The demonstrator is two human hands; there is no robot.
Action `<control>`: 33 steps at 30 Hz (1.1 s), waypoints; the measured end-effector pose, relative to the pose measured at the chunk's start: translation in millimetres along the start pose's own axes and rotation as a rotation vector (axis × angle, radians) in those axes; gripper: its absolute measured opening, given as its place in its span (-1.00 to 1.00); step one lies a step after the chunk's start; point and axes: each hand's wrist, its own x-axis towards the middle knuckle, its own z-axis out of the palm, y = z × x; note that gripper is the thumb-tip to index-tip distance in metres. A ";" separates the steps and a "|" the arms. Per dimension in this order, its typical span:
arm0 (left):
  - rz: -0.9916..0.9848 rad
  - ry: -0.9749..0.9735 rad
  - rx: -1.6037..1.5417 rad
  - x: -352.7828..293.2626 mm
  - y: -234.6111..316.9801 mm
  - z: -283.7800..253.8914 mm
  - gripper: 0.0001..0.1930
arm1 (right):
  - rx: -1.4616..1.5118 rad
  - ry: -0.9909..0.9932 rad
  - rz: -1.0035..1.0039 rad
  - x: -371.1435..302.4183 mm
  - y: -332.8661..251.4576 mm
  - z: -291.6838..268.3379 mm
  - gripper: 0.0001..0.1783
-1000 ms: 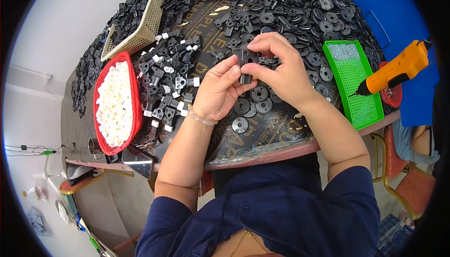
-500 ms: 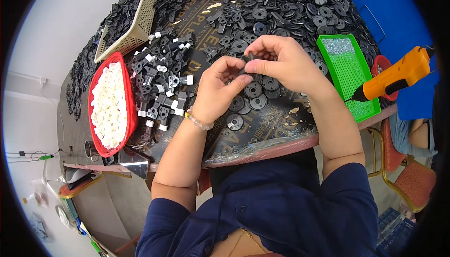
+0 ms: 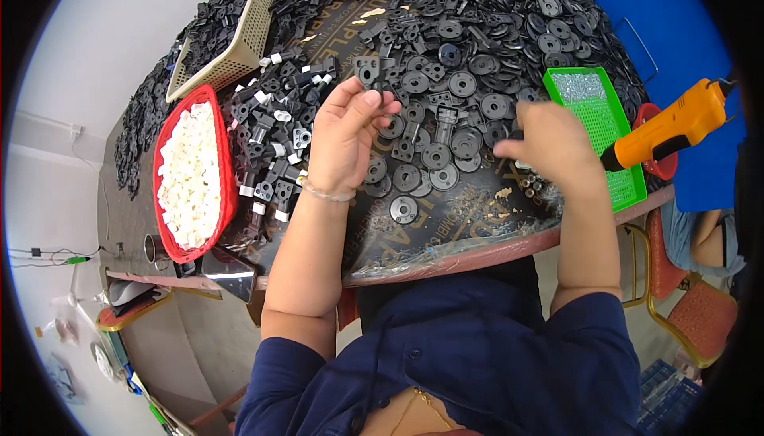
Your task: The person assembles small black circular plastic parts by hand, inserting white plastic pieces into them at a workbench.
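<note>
A small black plastic bracket (image 3: 368, 70) with holes is pinched between the thumb and fingers of my left hand (image 3: 342, 138), held up over the parts on the table. My right hand (image 3: 557, 143) is smeared by motion between the black discs and the green tray (image 3: 639, 189). Its thumb points left, but whether it holds anything does not show. Just below it lie a few small metal cylinders (image 3: 532, 187). Round black discs (image 3: 435, 156) spread across the table between my hands. Left of my left wrist is a heap of black parts with white end pieces (image 3: 278, 149).
A red basket (image 3: 227, 197) of small white pieces stands at the left, with a beige crate (image 3: 251, 38) of black parts behind it. An orange electric screwdriver (image 3: 672, 127) juts over the green tray, which holds small screws. Another red container (image 3: 660, 167) sits beside it.
My hands were together over the discs and have parted. The left moved left with the bracket; the right moved right and a little nearer, toward the metal cylinders.
</note>
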 end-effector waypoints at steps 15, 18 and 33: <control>-0.106 -0.090 -0.381 -1.1 -2.0 2.3 -0.72 | 1.175 0.049 -0.336 52.7 -76.3 -3.5 -0.78; -0.058 -0.062 -0.377 0.0 -3.3 4.8 -0.73 | 1.391 -0.031 -0.259 59.8 -82.8 12.9 -0.81; -0.114 -0.207 -0.189 -7.2 13.8 7.2 -0.53 | 1.101 0.339 -0.536 54.4 -80.4 36.8 -0.28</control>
